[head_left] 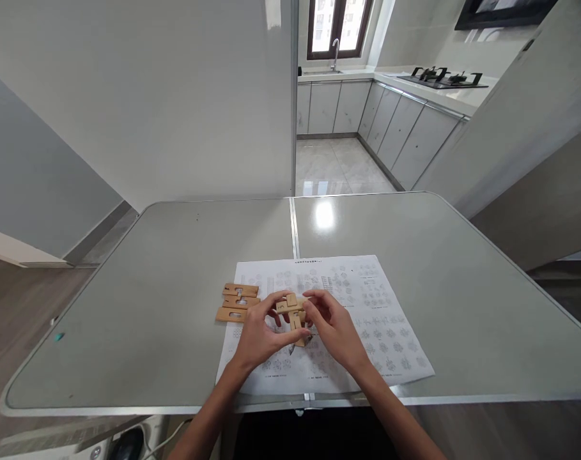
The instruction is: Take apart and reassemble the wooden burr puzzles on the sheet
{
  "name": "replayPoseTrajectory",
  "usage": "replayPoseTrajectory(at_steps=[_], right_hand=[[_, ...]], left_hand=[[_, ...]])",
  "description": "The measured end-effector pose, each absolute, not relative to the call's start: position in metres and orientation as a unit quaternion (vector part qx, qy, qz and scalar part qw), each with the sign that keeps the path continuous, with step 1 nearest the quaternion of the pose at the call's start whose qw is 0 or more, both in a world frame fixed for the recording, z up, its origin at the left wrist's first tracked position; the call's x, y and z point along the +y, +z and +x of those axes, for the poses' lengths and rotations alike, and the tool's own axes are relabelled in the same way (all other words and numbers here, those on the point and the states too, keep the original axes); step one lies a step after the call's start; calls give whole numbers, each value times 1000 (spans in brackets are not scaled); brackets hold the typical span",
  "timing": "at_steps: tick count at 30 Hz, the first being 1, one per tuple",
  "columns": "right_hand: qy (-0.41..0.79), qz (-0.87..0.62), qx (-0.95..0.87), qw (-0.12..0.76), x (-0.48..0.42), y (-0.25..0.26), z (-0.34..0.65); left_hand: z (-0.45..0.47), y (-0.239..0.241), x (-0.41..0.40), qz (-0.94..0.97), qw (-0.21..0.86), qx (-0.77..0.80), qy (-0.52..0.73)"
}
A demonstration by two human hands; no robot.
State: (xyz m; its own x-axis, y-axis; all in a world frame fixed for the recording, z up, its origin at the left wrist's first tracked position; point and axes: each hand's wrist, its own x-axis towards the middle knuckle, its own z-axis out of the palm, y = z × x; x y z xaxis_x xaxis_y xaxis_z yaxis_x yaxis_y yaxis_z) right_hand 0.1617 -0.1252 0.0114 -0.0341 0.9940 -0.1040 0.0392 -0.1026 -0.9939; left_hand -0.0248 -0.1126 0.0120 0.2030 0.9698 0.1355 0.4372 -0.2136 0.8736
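Over a printed instruction sheet (367, 306), both my hands grip a small cross-shaped assembly of flat wooden puzzle pieces (293, 313). My left hand (259, 335) pinches its left side with thumb and fingers closed. From the right, my right hand (333, 329) holds it with curled fingers. Three loose slotted wooden pieces (239, 302) lie side by side on the table just left of my left hand, partly on the sheet's edge.
The grey folding table (151, 306) has a centre seam and a metal rim. A small teal speck (59, 337) lies near its left edge. Beyond stand a white wall, a kitchen with cabinets (405, 128), a sink and a stove.
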Motion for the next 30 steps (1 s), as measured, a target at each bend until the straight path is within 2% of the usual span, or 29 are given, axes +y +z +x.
replayPoseTrajectory(at_steps=[4, 9, 17, 25, 30], right_hand=[[428, -584, -553, 413, -137, 12, 170], [348, -583, -659, 324, -168, 0, 170], [332, -566, -643, 395, -158, 4, 160], [329, -512, -711, 352, -141, 15, 168], [345, -540, -680, 356, -149, 7, 169]], left_hand=[[-28, 2, -116, 631, 392, 554, 377], [-28, -1, -119, 631, 364, 558, 398], [-34, -6, -125, 658, 333, 526, 424], [-34, -5, -129, 660, 398, 490, 406], [-35, -2, -129, 657, 381, 508, 406]])
